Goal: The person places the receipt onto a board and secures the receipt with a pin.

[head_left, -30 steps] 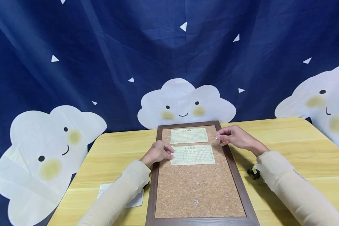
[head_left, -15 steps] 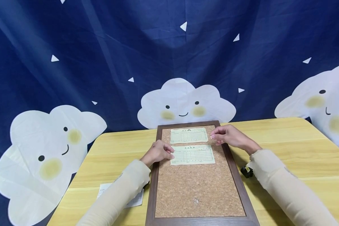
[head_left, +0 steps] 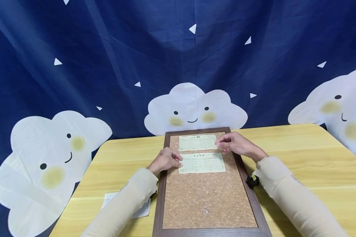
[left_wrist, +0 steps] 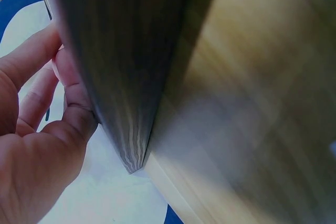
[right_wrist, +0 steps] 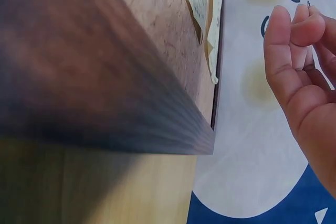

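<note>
Two pale green printed forms lie one above the other on a cork board [head_left: 207,197] with a dark wooden frame. My left hand [head_left: 165,159] rests across the frame's left side, thumb and fingertips slightly apart, touching the left edge of the lower form [head_left: 203,163]. At the right edge of the upper form [head_left: 195,143], my right hand [head_left: 236,144] pinches a tiny white-headed push pin [head_left: 216,144] between thumb and fingers. Only a thin dark tip of it peeks past the fingers in the right wrist view. Both forms look slightly lifted from the cork at their edges there.
The board lies on a wooden table [head_left: 314,148]. A white printed paper [head_left: 141,210] is partly covered by the left sleeve. Behind the table hangs a blue curtain [head_left: 121,49] with clouds. A small whitish mark [head_left: 206,210] shows low on the cork.
My right hand has moved left with the push pin, from over the frame's right side to the upper form's right edge. My left hand has stayed at the lower form.
</note>
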`<state>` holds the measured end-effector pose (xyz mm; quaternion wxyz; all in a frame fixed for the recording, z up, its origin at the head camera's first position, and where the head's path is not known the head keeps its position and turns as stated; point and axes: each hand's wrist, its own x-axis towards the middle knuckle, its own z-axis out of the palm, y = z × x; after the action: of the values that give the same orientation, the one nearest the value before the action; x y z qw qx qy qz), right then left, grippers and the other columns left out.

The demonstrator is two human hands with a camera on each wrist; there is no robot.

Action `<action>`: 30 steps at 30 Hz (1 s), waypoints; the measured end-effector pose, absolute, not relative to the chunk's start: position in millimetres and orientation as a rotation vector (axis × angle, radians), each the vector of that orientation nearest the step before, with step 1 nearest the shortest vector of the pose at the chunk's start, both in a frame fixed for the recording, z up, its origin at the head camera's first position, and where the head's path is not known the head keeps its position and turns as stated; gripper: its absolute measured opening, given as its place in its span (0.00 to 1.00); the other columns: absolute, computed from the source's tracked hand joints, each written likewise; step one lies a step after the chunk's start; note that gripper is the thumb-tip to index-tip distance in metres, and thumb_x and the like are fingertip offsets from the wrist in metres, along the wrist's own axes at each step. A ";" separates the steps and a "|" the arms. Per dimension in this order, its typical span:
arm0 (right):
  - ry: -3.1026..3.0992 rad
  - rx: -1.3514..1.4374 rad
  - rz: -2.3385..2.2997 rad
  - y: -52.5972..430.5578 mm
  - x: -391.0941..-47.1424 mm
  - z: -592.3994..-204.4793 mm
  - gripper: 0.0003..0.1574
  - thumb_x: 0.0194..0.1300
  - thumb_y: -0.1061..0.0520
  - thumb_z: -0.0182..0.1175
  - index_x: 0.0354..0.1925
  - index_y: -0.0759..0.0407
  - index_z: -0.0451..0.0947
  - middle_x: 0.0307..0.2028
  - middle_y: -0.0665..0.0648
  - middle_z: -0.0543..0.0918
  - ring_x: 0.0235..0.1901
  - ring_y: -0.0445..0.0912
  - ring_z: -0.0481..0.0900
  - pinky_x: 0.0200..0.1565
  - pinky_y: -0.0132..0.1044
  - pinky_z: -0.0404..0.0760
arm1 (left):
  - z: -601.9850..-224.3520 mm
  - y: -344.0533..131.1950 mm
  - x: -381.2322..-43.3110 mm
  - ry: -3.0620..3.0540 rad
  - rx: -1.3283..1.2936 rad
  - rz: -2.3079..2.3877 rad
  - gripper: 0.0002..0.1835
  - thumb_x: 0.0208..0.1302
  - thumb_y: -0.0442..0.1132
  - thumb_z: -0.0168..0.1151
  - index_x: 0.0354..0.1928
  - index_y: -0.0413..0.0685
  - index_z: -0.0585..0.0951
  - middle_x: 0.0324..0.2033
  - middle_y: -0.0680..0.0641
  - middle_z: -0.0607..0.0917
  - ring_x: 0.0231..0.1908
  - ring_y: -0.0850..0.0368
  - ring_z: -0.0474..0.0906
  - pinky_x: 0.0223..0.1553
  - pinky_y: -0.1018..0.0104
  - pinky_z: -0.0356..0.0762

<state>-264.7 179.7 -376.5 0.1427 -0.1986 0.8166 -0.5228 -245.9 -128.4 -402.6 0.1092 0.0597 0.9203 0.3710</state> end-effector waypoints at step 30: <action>2.309 -0.482 -1.471 145.4 -275.0 -376.7 0.15 0.71 0.62 0.61 0.48 0.75 0.79 0.33 0.62 0.82 0.27 0.44 0.76 0.40 0.44 0.83 | -402.9 -129.0 -245.1 2.714 0.185 1.071 0.08 0.49 0.30 0.79 0.31 0.47 0.89 0.26 0.54 0.83 0.31 0.60 0.76 0.39 0.67 0.75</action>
<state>-275.0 145.4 -376.7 0.1799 -0.1706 0.8171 -0.5204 -245.1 -129.0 -402.9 0.1086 0.0630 0.9228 0.3642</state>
